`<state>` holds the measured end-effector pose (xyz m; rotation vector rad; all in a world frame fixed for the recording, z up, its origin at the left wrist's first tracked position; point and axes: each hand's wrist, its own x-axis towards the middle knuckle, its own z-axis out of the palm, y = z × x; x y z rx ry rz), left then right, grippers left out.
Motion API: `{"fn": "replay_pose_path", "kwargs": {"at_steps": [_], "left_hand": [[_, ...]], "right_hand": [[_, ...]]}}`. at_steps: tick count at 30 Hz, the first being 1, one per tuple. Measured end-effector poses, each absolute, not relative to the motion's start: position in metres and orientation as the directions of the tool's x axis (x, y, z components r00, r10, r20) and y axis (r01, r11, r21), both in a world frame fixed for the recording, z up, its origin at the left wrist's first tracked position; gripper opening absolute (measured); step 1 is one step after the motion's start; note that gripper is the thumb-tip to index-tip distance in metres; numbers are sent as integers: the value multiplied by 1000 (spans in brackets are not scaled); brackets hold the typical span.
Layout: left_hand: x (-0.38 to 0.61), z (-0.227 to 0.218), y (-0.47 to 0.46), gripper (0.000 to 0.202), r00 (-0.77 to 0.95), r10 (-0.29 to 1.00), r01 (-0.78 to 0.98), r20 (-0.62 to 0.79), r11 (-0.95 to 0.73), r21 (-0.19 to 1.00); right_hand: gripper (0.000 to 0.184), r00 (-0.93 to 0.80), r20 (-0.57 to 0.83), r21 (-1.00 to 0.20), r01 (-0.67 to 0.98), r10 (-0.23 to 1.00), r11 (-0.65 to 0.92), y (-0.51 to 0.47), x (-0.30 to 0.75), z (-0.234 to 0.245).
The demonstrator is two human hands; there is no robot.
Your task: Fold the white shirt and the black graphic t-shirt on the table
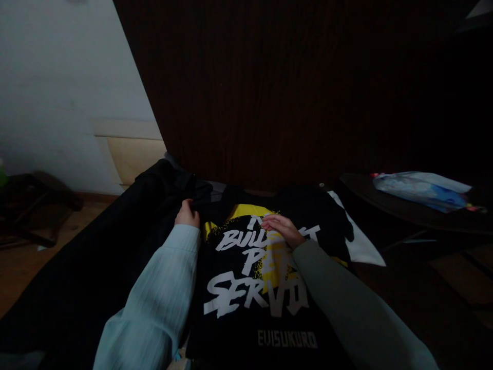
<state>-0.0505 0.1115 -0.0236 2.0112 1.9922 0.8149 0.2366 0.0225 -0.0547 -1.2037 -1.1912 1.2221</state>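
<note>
A black T-shirt [231, 329] with large white lettering and yellow patches lies spread out in front of me, its collar end away from me. At its left sleeve my left hand [188, 215] is closed, the fingers curled on the dark cloth and partly hidden. My right hand [284, 229] rests over the upper part of the print, palm down, with its fingers stretched out and nothing held in them.
Dark cloth [115, 241] spreads to the left. White fabric [364, 239] sticks out at the shirt's right. A dark wooden panel [269, 92] rises behind. At right, a plastic packet [421, 190] lies on a dark rounded surface [358, 192]. Dark furniture legs [50, 205] stand far left.
</note>
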Motion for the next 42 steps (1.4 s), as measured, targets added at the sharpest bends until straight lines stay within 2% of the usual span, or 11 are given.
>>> {"fn": "replay_pose_path", "kwargs": {"at_steps": [5,9,16,20,23,26,28,31,33,38,42], "left_hand": [[-42,-27,110,58,276,915,888,295,-360,287],[-37,-29,111,39,403,869,821,286,-482,307],[-47,-20,126,27,-332,943,686,29,220,693],[-49,-12,124,22,-421,906,642,41,265,720],[-43,8,119,29,-409,887,659,215,124,742],[-29,43,114,22,-112,893,790,435,-185,584],[-17,66,113,21,226,829,852,511,-422,308],[-2,83,120,24,631,670,758,390,-640,-127],[5,80,131,26,730,648,683,218,-684,-255],[26,50,161,38,690,719,693,-82,-690,-209],[40,37,174,53,653,725,717,-220,-685,-129]], "right_hand": [[35,2,3,-1000,-26,1000,3,23,236,-55],[35,0,-5,-1000,-5,1000,-5,22,234,-53],[32,4,96,-968,234,995,92,22,227,-60],[25,-55,195,-778,599,979,189,20,217,-58],[16,-145,171,-527,822,975,215,20,207,-46],[15,-232,-1,-349,912,973,217,21,201,-30],[15,-290,-89,-306,918,953,251,17,198,-21],[14,-366,-152,-298,903,918,311,1,192,-12],[14,-441,-209,-288,881,872,376,-11,189,-5],[14,-470,-311,-288,875,826,389,1,215,29],[24,-149,-79,59,986,986,154,51,277,57]]}}
